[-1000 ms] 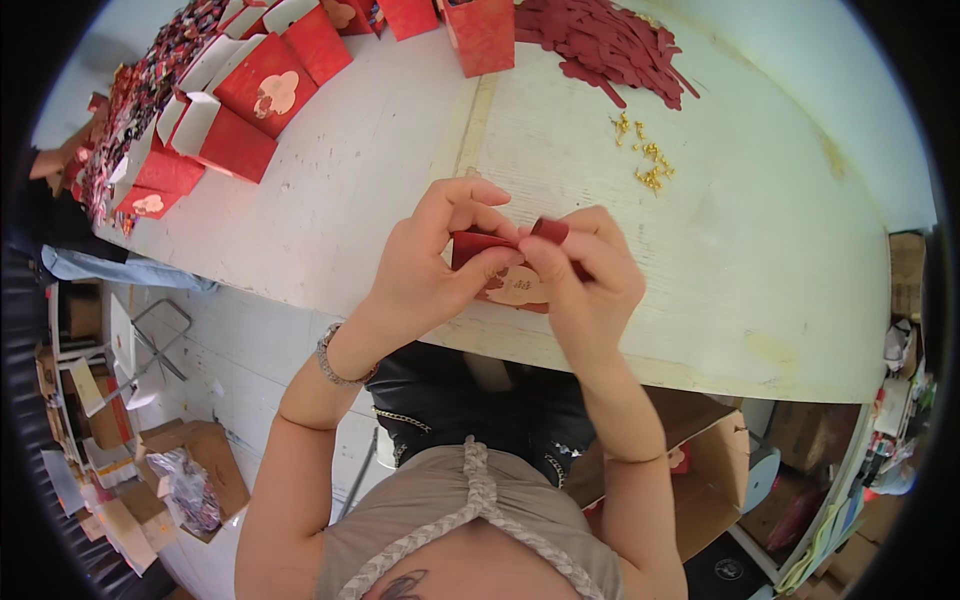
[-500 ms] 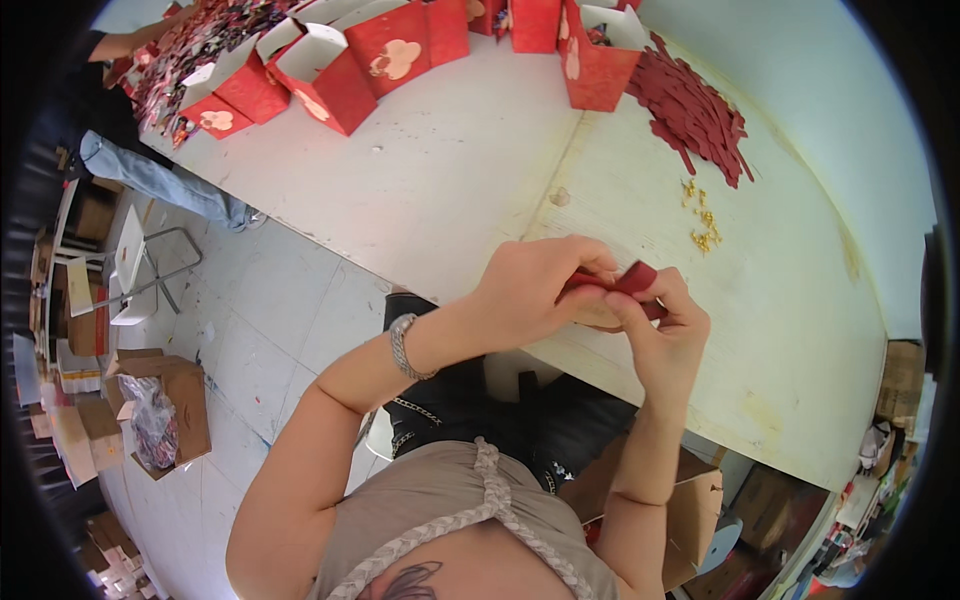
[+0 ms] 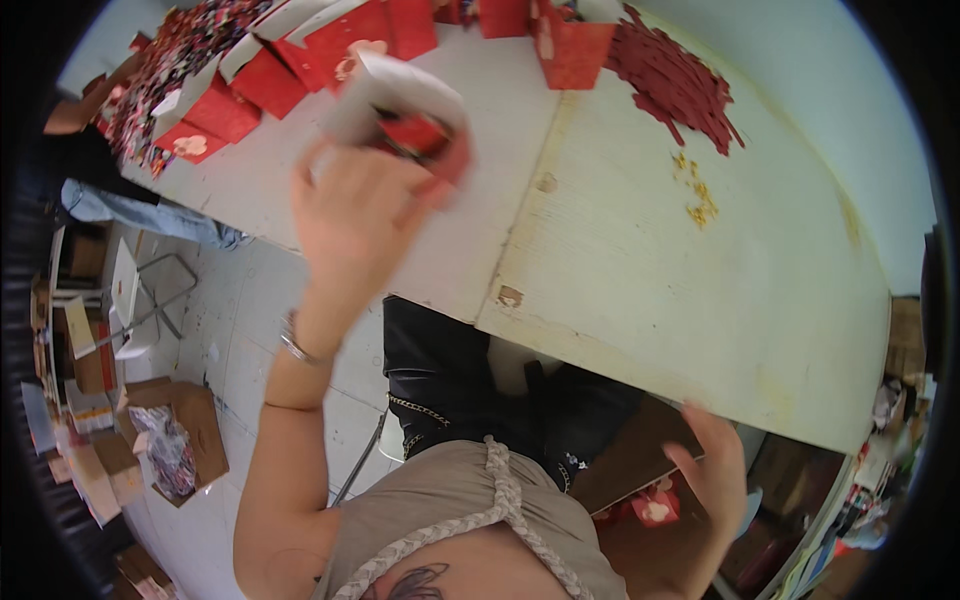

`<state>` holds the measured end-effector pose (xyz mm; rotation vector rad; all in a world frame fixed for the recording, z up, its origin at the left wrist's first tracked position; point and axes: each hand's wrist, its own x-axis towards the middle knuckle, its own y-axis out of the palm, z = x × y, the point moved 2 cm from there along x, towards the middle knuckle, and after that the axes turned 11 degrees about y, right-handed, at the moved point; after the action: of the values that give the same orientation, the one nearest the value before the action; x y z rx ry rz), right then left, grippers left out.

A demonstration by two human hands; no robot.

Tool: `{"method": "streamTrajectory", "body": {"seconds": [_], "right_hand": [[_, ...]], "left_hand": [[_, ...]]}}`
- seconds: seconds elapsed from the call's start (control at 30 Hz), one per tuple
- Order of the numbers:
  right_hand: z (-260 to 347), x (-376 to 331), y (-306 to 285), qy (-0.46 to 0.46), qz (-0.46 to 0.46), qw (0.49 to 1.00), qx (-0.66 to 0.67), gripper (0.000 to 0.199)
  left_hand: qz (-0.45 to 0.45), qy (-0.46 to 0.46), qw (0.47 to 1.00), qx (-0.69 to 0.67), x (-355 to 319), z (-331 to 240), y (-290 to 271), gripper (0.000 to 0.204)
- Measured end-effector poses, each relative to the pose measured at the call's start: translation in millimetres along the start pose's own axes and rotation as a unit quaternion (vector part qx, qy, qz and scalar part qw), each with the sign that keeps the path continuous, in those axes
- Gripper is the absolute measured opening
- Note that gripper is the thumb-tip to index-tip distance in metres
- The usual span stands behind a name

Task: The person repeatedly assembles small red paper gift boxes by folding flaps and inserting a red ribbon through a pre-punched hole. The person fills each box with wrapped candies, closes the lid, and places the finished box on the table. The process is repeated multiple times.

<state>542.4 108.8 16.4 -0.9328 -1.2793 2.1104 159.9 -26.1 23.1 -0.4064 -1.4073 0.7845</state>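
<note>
My left hand (image 3: 360, 205), blurred by motion, grips a red paper box (image 3: 462, 165) over the left part of the table. The box tilts so that its white inner wall (image 3: 395, 90) shows, with red and dark small items (image 3: 418, 135) inside. My right hand (image 3: 715, 455) is off the table's front edge at the lower right. Its fingers are apart and nothing is in them. Below it stands an open cardboard box (image 3: 625, 450) holding a red thing with a pale flower shape (image 3: 656, 503).
Red paper boxes (image 3: 360, 45) line the table's far side, beside a heap of small colourful pieces (image 3: 180, 75). At the far right lie a pile of dark red strips (image 3: 675, 85) and small gold pieces (image 3: 700, 200). Another person's arm (image 3: 80, 110) shows at the far left.
My hands, together on a dark red strip before, have parted. The left moved left and took hold of a red box. The right dropped down beyond the table edge, and the strip is out of sight.
</note>
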Motion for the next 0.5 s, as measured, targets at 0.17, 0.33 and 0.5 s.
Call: {"method": "streamTrajectory", "body": {"seconds": [0.17, 0.33, 0.5], "right_hand": [[99.1, 107.8, 32.9, -0.267, -0.255, 0.893, 0.259, 0.059], [79.6, 155.2, 69.3, -0.246, -0.143, 0.803, 0.524, 0.053], [81.7, 159.8, 63.8, -0.252, -0.172, 0.73, 0.611, 0.043]], "left_hand": [[-0.045, 0.047, 0.98, -0.188, 13.2, -95.3, 6.6, 0.029], [-0.088, -0.163, 0.749, -0.636, 13.1, -65.8, 87.3, 0.081], [0.017, -0.23, 0.607, -0.76, 2.3, -77.3, 110.6, 0.078]]}}
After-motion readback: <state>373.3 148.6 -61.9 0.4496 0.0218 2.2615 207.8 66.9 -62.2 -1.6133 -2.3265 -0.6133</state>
